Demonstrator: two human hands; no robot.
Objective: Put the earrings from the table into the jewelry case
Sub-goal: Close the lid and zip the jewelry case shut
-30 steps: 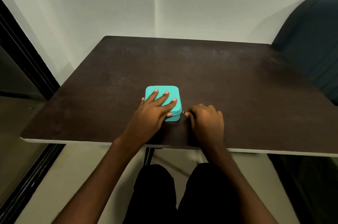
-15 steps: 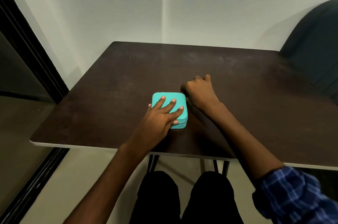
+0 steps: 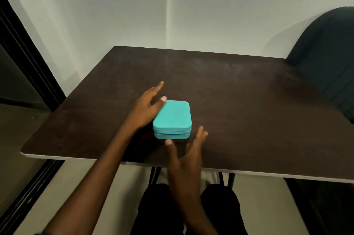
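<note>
Both our hands have come off the teal jewelry case [image 3: 172, 117]: a rounded, matte, closed box on the dark table [image 3: 249, 110]. Our left hand [image 3: 147, 108] lies at its nine o'clock, fingers straight, thumb touching; our right hand [image 3: 188, 156] spreads empty at six o'clock.

A dark brown table [image 3: 239, 100] with a pale edge stands in a corner of plain white walls [image 3: 115, 4]. Right of the table is a dark teal chair [image 3: 329, 58]; left of it a black door frame [image 3: 28, 58]. The floor [image 3: 24, 129] beneath is beige.
</note>
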